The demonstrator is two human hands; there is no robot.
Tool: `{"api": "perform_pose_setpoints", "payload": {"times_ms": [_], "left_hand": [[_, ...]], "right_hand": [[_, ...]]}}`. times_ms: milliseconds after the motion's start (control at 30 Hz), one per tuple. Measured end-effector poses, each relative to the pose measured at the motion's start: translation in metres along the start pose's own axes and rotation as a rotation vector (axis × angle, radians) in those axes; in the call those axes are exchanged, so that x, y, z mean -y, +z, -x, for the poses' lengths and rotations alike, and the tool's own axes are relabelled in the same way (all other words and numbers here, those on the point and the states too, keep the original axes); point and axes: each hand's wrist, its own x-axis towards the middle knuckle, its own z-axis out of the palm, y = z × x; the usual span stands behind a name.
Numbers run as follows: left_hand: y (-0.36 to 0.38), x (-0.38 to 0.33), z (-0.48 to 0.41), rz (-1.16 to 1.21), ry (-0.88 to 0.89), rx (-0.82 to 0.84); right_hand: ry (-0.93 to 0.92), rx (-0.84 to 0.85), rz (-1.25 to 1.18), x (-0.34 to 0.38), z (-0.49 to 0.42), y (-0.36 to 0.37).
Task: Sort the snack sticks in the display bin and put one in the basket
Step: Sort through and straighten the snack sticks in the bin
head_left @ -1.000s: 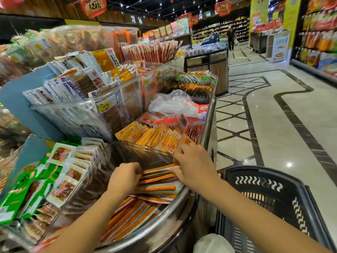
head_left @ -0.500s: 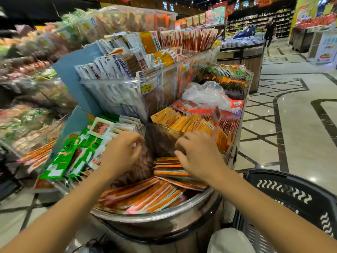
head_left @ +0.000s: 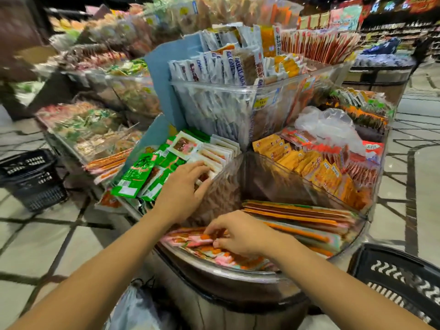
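Nearest, right hand (head_left: pixel 240 235) pinching orange snack sticks (head_left: pixel 300 217) lying in the clear display bin (head_left: pixel 228 273), black basket (head_left: pixel 402 279) just right, left hand (head_left: pixel 183 192) spread over white packets (head_left: pixel 214 153) beyond the divider (head_left: pixel 226 184).

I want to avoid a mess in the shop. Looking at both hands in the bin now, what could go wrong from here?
1. The snack sticks near the bin's front rim lie loose under the right hand; a quick pull might push some over the edge.
2. The left hand leans over the clear divider onto the white packets, so it may disturb them.
3. The basket is low at the right, mostly out of view; a drop could miss it.
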Motion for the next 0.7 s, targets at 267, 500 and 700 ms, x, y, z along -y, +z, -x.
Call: {"api": "perform_pose_setpoints", "payload": {"times_ms": [267, 500, 700], "left_hand": [[0.005, 0.004, 0.0, 0.029, 0.0, -0.034], [0.005, 0.003, -0.001, 0.02, 0.001, -0.043], [0.003, 0.001, 0.0, 0.017, -0.004, -0.045]], "right_hand": [[-0.047, -0.049, 0.023, 0.0, -0.002, 0.002], [-0.009, -0.203, -0.096, 0.004, 0.001, 0.001], [-0.016, -0.581, -0.501, 0.007, 0.016, -0.021]]}}
